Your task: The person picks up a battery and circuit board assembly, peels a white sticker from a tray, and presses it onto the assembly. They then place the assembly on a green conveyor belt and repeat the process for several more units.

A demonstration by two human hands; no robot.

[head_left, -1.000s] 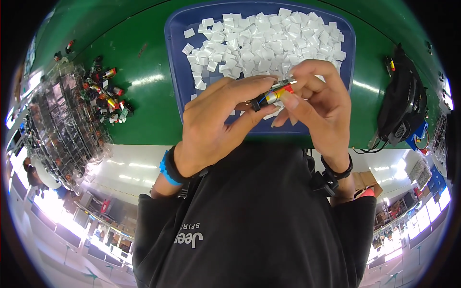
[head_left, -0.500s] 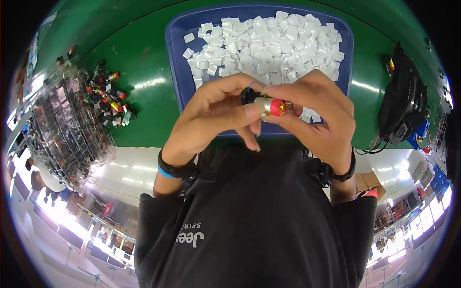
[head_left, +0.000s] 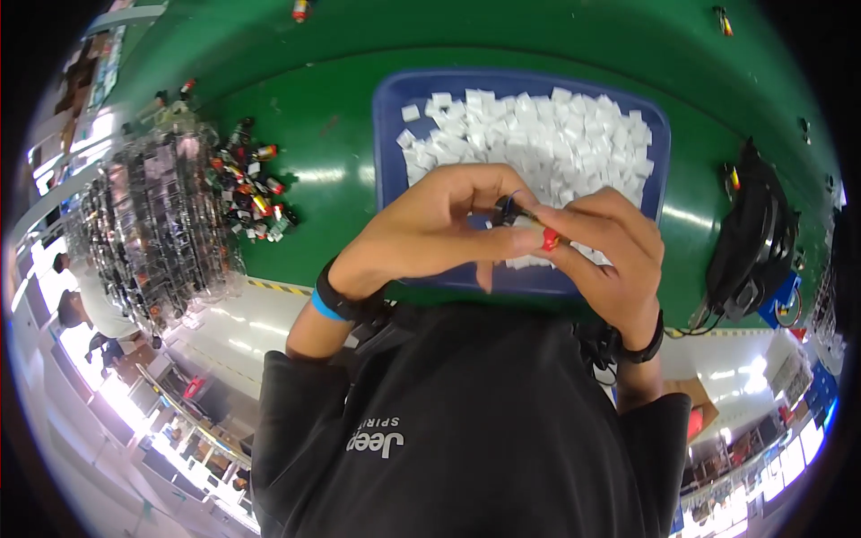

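Note:
Both my hands meet over the near side of a blue tray (head_left: 388,134) full of small white square pieces (head_left: 547,134). Between them is a small cylindrical part with a red end (head_left: 550,238), a black piece and a thin wire; fingers cover much of it. My left hand (head_left: 439,229) pinches it with the thumb along the near side. On its right, my right hand (head_left: 619,255) grips the red end between thumb and fingers. Whether a white piece is in the fingers too cannot be made out.
A heap of similar red, yellow and black parts (head_left: 256,193) lies on the green table (head_left: 323,117) at the left, beside stacked clear plastic trays (head_left: 157,220). A black bag (head_left: 753,242) with cables lies at the right. Single parts (head_left: 300,11) sit at the far side.
The whole view has shifted, so the tray and the heap appear lower and farther right. My hands still hold the part, and less of its red end shows between the fingers.

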